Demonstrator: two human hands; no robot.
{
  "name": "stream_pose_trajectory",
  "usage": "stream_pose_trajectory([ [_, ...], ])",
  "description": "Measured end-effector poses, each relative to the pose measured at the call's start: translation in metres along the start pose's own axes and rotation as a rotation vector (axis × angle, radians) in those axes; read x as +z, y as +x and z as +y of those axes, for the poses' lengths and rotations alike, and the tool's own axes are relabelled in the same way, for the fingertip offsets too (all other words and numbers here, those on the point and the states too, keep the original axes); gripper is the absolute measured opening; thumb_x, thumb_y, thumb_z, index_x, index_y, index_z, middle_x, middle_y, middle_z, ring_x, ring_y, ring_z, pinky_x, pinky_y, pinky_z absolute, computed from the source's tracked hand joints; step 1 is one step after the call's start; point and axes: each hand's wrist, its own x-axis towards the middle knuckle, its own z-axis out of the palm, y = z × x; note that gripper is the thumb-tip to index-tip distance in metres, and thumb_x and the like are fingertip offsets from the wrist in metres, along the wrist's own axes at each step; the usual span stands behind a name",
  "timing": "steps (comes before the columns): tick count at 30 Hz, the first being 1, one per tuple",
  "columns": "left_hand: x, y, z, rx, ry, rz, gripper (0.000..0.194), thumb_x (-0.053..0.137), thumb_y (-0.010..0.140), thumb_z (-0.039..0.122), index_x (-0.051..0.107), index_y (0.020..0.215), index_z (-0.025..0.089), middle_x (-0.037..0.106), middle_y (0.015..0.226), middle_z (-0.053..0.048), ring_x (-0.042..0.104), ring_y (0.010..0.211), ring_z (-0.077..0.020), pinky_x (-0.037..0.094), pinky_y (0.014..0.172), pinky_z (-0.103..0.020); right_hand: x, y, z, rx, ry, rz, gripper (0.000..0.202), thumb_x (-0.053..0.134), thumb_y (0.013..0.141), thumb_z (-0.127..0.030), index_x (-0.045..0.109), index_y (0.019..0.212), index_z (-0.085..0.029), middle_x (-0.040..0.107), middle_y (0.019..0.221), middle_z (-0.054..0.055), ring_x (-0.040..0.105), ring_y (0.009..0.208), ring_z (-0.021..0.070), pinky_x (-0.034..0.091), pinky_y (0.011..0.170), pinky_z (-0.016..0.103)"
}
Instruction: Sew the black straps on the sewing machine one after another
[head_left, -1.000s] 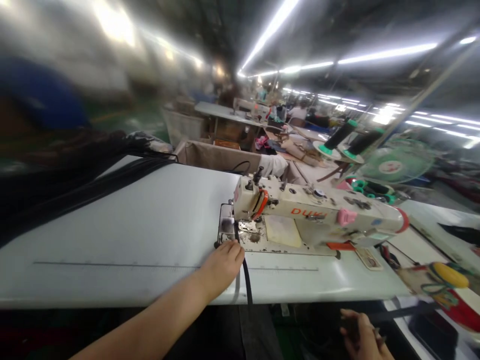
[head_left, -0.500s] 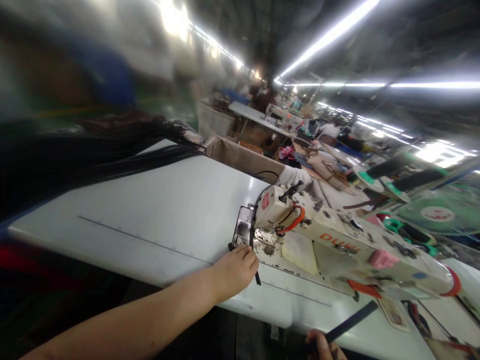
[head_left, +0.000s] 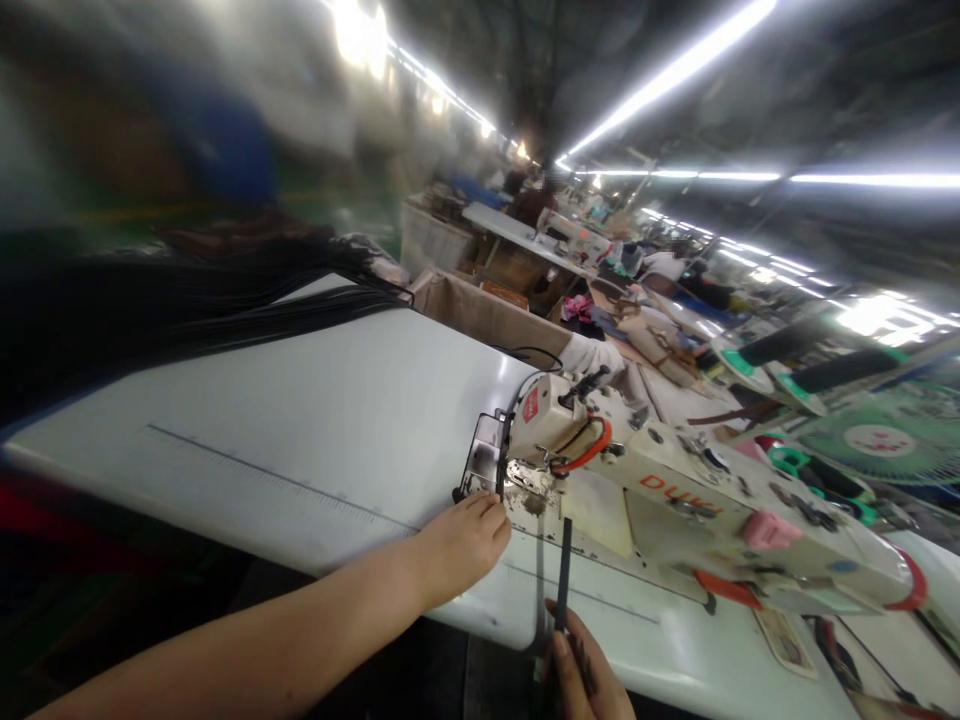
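At the needle end of a white sewing machine (head_left: 637,470), my left hand (head_left: 469,535) is closed on a narrow black strip (head_left: 502,462). That strip runs up from the fingertips beside the metal plate (head_left: 484,450) and under the machine head; its lower end is hidden by the hand. Nearer the table's front edge, my right hand (head_left: 581,665) grips another dark strip (head_left: 565,570) between thumb and fingers. The free end of this strip points up toward the machine bed, apart from the left hand.
Many long black strips (head_left: 300,320) lie across the far left of the white table (head_left: 300,410), which carries a printed ruler line (head_left: 277,478). Behind the table stands a beige bin (head_left: 480,315). Thread spools (head_left: 840,370) and a green fan (head_left: 877,440) are at right.
My right hand has moved left and swung its strip from slanting right to nearly upright. The left hand stays by the needle; the strip tail below it no longer shows.
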Motion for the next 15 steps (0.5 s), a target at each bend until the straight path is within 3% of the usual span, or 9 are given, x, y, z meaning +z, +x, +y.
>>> stream_pose_trajectory([
  [7,0.008,0.000,-0.012,-0.150,-0.137,-0.018,0.030,0.050,0.094,0.006,0.064,0.119,0.016,0.070,0.126,-0.010,0.064,0.125,-0.0214,0.041,0.121,-0.041,0.004,0.005,-0.003,-0.025,-0.002,-0.208,0.061,0.062,0.088,-0.068,0.078,0.122,-0.020,0.078,0.117,0.010,0.072,0.113,0.0299,0.054,0.104,0.034],
  [15,0.008,0.005,-0.023,-0.263,-0.238,0.015,0.026,0.054,0.098,0.017,0.065,0.122,0.019,0.069,0.134,-0.007,0.058,0.135,-0.0237,0.037,0.124,-0.049,0.014,0.004,-0.015,-0.057,0.043,-0.200,0.051,0.055,0.096,-0.057,0.077,0.122,-0.019,0.076,0.122,0.012,0.069,0.121,0.0304,0.051,0.109,0.040],
])
